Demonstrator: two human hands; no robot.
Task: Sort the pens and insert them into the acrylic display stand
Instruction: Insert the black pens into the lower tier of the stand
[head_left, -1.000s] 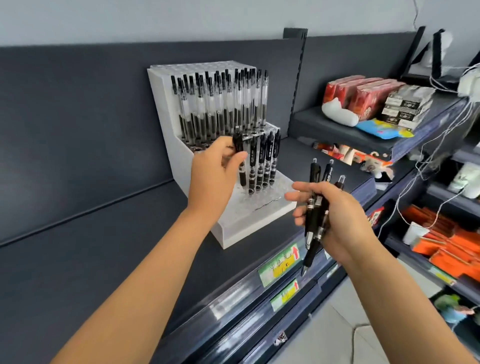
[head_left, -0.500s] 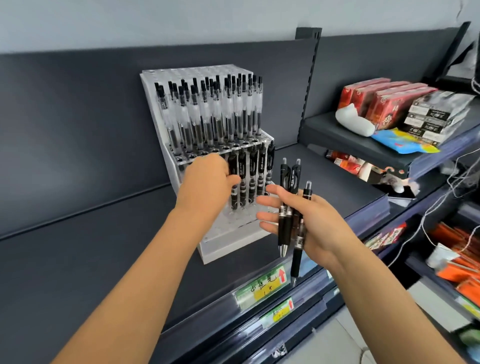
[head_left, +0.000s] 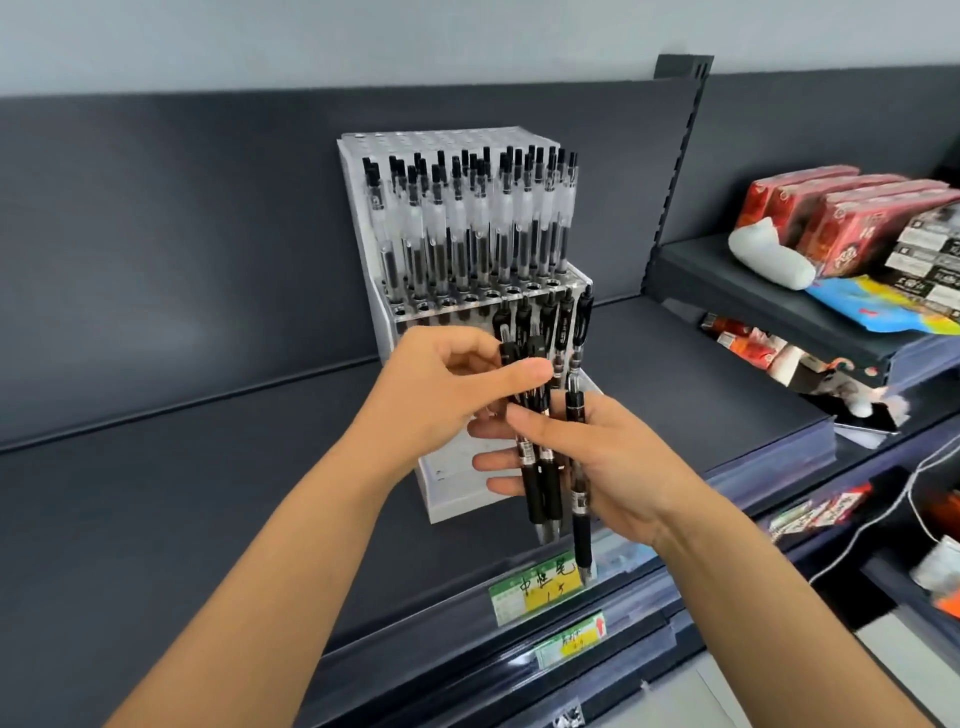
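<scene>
A tiered clear acrylic display stand (head_left: 457, 499) sits on the dark shelf. Its upper tier holds several clear-barrelled pens (head_left: 467, 228) with black caps. On the tier below stand several black pens (head_left: 563, 327), at its right end. My right hand (head_left: 597, 462) grips a bunch of three black pens (head_left: 545, 483), tips down, in front of the stand. My left hand (head_left: 457, 384) pinches the top of one of those pens between thumb and fingers. The stand's lowest tier is partly hidden by both hands.
The dark shelf (head_left: 208, 493) runs left and right of the stand, with price tags (head_left: 535, 587) on its front rail. To the right, a higher shelf carries red boxes (head_left: 831, 218), a white pouch (head_left: 769, 260) and a blue packet. Cables hang at the far right.
My left hand left the pens in the stand and came to the bunch, pinching one pen's top. My right hand moved the bunch left toward the stand. The view shifted right.
</scene>
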